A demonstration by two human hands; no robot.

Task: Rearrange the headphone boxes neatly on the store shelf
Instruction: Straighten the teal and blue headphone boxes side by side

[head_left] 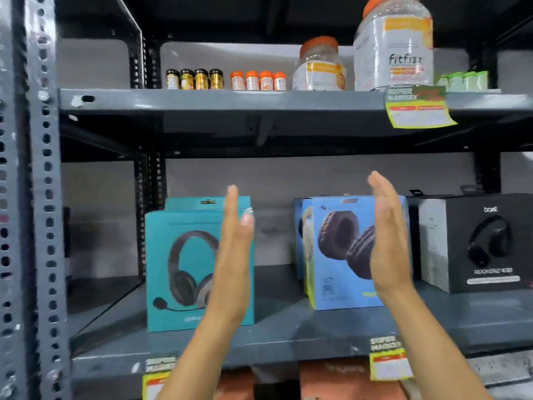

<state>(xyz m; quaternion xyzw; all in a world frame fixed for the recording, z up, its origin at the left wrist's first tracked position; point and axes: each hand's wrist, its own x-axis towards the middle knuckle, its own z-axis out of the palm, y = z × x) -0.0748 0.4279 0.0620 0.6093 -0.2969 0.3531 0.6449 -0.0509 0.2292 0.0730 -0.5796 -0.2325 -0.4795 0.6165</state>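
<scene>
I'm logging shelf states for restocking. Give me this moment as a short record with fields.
left hand: open, flat, empty, in front of teal headphone box
right hand: open, flat, empty, in front of blue headphone box
black headphone box: far right, upright
boxes: three stacks, gaps between
upper shelf: jars, small bottles

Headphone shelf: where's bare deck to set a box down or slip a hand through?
Widest bare patch: left end, between the rack upright and the teal box. A narrower gap lies between the teal box and the blue box; both open hands, left hand and right hand, are raised in front of it. Crowded on the right: blue box sits close against the black box.
</scene>
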